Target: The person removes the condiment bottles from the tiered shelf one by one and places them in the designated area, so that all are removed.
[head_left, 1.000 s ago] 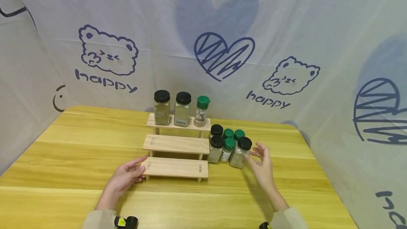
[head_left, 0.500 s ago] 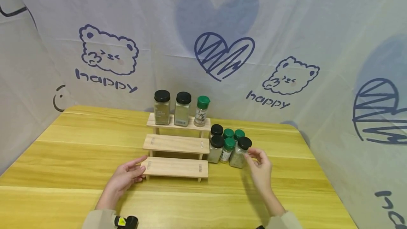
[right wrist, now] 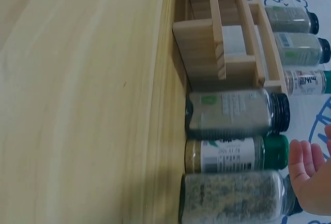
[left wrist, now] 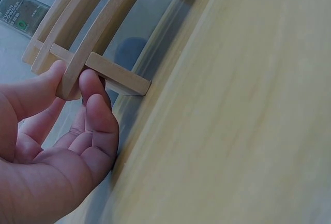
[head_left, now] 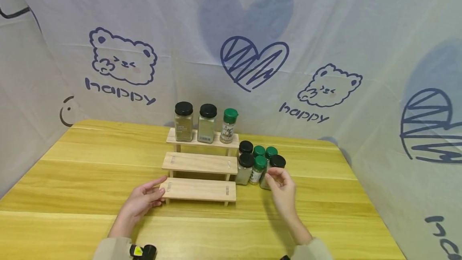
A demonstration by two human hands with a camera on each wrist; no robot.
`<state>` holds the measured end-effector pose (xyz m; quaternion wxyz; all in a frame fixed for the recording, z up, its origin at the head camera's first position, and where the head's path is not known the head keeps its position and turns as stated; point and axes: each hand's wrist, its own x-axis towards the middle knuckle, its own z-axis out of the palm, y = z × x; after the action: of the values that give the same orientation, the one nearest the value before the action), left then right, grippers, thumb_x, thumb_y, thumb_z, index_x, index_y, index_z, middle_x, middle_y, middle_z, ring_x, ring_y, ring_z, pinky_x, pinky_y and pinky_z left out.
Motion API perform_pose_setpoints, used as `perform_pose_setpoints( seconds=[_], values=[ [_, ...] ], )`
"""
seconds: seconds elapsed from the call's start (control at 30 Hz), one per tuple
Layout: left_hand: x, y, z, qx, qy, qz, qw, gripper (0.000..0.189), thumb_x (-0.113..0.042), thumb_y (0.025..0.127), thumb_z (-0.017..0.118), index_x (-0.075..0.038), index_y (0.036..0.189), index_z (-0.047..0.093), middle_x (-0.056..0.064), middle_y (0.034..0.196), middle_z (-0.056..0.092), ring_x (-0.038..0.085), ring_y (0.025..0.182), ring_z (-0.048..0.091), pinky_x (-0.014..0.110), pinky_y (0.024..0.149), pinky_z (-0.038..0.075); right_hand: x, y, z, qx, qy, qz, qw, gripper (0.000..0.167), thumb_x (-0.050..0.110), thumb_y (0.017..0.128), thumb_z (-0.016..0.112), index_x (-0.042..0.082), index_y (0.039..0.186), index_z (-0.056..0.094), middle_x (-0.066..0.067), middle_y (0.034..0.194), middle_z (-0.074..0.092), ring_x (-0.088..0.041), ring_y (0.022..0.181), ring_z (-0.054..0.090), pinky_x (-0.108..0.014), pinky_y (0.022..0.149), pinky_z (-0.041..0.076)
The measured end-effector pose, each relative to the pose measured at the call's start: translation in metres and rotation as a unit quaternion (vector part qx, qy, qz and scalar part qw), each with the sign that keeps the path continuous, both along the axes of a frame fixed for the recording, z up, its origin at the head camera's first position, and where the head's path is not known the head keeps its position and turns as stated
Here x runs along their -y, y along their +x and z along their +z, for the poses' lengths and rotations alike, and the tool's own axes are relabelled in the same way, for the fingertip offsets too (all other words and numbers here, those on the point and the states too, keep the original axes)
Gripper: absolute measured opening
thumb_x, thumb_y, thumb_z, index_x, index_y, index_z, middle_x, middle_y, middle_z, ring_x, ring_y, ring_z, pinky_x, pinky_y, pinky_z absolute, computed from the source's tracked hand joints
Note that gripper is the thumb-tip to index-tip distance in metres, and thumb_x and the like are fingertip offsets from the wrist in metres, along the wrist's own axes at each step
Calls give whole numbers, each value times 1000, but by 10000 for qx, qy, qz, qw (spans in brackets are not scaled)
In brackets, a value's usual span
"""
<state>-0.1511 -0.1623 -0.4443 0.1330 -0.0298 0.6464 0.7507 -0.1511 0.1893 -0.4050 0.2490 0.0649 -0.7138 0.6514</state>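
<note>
My left hand (head_left: 144, 199) pinches the left end of the lowest step of a three-tier wooden spice rack (head_left: 198, 189); thumb on top, fingers beneath, as the left wrist view shows (left wrist: 77, 146). In front of a black-lidded spice jar (head_left: 277, 162) is my right hand (head_left: 283, 191), its fingers bent and partly covering the jar. In the right wrist view this hand (right wrist: 313, 175) appears beside the lids of that speckled jar (right wrist: 232, 197) and a green-lidded shaker (right wrist: 227, 154), without gripping either. Contact with the lids cannot be made out.
On the top tier stand two black-lidded jars (head_left: 184, 121) (head_left: 207, 123) and a green-lidded shaker (head_left: 229, 126). More jars, such as a black-lidded one (head_left: 245, 169) and a green-lidded shaker (head_left: 258, 170), cluster right of the rack. A printed cloth (head_left: 173, 51) hangs behind the table (head_left: 90, 163).
My right hand has moved leftward from the right side of the front black-lidded jar to in front of it, its fingers drawing closer together. The left hand and the rack stay put.
</note>
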Motion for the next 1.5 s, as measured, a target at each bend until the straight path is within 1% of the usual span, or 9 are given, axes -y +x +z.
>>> perform_pose_setpoints(
  seconds=[0.07,0.23,0.4,0.53,0.77,0.97,1.17,1.3,1.5],
  values=[
    [0,0,-1,14,5,12,10000,52,-4,87,56,6,132,33,3,86,59,13,70,56,23,63,48,4,-1,0,-39,-23,70,10000,12,-13,80,57,-16,92,55,-11,86,58,-7,76,55,-16,61,48],
    [0,-1,-2,21,9,3,10000,52,-4,87,56,6,132,32,3,86,59,13,70,56,23,62,48,13,-3,2,-100,-20,243,9997,12,-12,81,56,-16,92,54,-22,88,55,-8,73,55,-18,60,49],
    [0,0,-2,18,44,-4,10000,52,-3,87,55,7,133,31,3,86,60,12,69,56,23,62,48,21,-5,4,-81,-27,301,9995,12,-12,81,56,-16,92,54,-29,90,53,-8,75,54,-16,61,47],
    [0,1,-1,7,59,-5,10000,53,-4,87,56,7,133,31,3,86,59,12,70,56,23,63,48,27,-8,5,-66,-36,413,9991,12,-12,81,56,-15,92,54,-30,90,52,-9,76,53,-15,61,46],
    [1,1,-1,62,18,31,10000,53,-4,87,56,7,132,31,3,86,60,12,71,57,23,64,49,35,-14,7,-273,-16,643,9976,13,-10,82,56,-16,93,53,-31,90,51,-9,77,53,-16,63,48],
    [1,1,-1,10,41,-33,10000,53,-5,88,55,6,133,31,3,86,59,12,70,56,23,63,48,41,-19,10,-305,47,628,9975,13,-8,82,57,-15,93,53,-29,91,52,-9,79,52,-16,62,47],
    [1,1,0,3,56,-25,10000,53,-4,88,55,7,133,30,3,85,59,12,70,56,23,63,48,48,-26,14,-387,152,641,9971,13,-7,83,57,-14,93,54,-31,91,51,-11,79,52,-16,63,46],
    [1,1,0,-21,61,-32,10000,52,-4,87,56,7,132,32,3,85,59,13,70,57,23,63,48,52,-29,20,-315,159,648,9973,12,-9,82,57,-14,93,54,-31,90,52,-12,78,52,-15,62,46],
    [1,1,1,-31,30,-30,10000,52,-4,87,56,7,132,31,3,85,59,13,70,56,23,63,48,64,-28,42,-249,138,591,9978,12,-15,81,55,-18,92,52,-29,88,53,-21,77,53,-18,63,48]
  ],
)
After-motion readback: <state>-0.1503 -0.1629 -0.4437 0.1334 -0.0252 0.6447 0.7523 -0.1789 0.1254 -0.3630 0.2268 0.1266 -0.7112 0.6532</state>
